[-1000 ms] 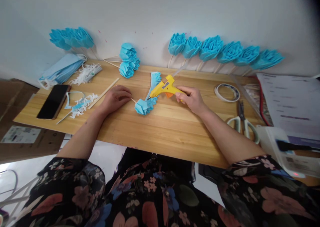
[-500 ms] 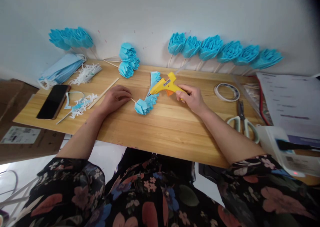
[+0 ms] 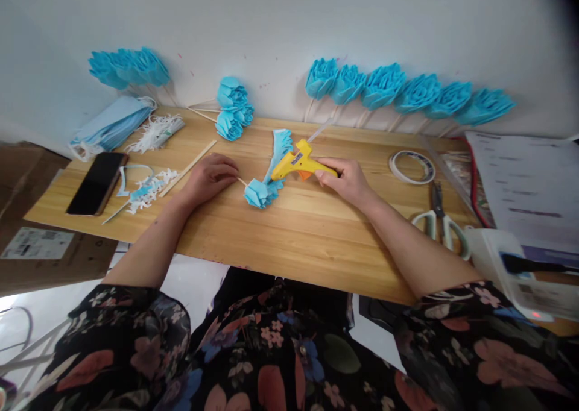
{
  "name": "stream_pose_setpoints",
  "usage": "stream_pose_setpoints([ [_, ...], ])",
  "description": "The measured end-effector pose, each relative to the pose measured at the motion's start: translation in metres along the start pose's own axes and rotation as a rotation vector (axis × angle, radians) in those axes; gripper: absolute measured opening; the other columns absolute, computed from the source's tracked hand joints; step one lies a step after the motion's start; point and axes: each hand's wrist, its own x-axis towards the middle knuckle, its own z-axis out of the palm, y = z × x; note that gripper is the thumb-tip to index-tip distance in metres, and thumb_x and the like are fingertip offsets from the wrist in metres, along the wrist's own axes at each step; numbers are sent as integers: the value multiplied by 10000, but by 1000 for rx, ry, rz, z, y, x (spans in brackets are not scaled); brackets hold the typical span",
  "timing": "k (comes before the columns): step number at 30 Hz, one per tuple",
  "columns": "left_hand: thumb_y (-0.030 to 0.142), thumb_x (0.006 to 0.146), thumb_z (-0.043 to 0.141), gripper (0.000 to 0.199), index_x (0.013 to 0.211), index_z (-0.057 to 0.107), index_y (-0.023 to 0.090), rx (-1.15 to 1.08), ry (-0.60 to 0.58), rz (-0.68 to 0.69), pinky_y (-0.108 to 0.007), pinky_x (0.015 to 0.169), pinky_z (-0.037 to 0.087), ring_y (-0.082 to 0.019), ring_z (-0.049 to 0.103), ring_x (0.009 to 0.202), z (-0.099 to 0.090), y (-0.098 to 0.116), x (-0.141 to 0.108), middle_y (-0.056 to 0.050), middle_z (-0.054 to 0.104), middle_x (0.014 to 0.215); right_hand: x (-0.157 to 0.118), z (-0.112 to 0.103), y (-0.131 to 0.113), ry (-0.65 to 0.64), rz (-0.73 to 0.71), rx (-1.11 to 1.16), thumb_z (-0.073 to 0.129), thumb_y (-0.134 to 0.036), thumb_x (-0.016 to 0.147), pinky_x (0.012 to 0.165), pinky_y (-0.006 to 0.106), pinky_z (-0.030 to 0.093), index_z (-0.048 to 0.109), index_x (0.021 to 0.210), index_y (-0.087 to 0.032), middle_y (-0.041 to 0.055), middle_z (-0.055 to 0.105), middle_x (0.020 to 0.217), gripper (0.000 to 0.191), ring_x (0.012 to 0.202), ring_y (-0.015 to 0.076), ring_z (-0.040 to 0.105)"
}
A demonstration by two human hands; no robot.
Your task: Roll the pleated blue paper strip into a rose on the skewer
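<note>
Between the fingers of my left hand [image 3: 212, 177] is a thin wooden stick [image 3: 242, 181]. At its end a light-blue paper flower [image 3: 257, 193] lies on the table. From the flower a fringed blue strip [image 3: 278, 148] runs away toward the back. My right hand [image 3: 342, 179] is wrapped round the handle of a yellow glue gun [image 3: 296, 161], which has an orange trigger and a clear glue stick [image 3: 320, 129] out of its back. The gun's nozzle points down-left at the strip, close above the flower; its tip is hard to make out.
Finished blue flowers [image 3: 383, 87] lean against the wall at the back. On the left lie face masks [image 3: 113, 125], a phone [image 3: 97, 184] and a flat wooden strip [image 3: 187, 169]. A tape roll [image 3: 411, 167], scissors [image 3: 437, 218] and a white box [image 3: 497, 260] are on the right.
The glue gun has tilted and its nozzle has moved slightly down toward the flower; the glue stick at its back now shows. My left hand stays almost still.
</note>
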Motion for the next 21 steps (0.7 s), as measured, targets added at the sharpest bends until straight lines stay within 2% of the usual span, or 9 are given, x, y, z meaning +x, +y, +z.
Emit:
stream_pose_setpoints([
  [5,481,1136,681,363,998,891,219,1,-19,-13,-465,1004,650,-287,798,1050,-1,0,1,-136,854,1111,0,-2,-3,2,-90,-136,686,-422,890,621,318,422,916,1140,-175,71,860,953,421,674,175,588],
  [10,448,1133,681,336,993,883,218,-6,-15,-12,-470,1015,636,-288,793,1053,1,-1,1,-132,850,1110,-2,-7,-16,-44,-142,-256,663,-373,924,631,312,456,915,1215,-176,69,877,953,432,676,174,635],
  [13,443,1132,676,338,982,880,220,-2,-7,-6,-467,1005,631,-287,790,1042,2,-2,1,-127,848,1101,-7,-8,-22,-60,-174,-316,663,-355,941,666,315,498,906,1271,-199,73,900,1018,439,708,181,688],
  [18,444,1127,673,343,985,884,214,-15,-16,-18,-470,1004,638,-292,792,1047,1,-1,1,-139,850,1102,-24,0,-16,11,-252,-321,649,-355,964,761,354,592,895,1300,-217,96,915,1135,439,849,238,804],
  [21,456,1129,673,354,987,888,213,-7,-14,-21,-469,1003,644,-294,797,1056,0,1,2,-143,854,1106,-31,7,-10,45,-211,-275,646,-376,961,772,361,602,893,1286,-228,86,915,1130,434,849,237,803],
])
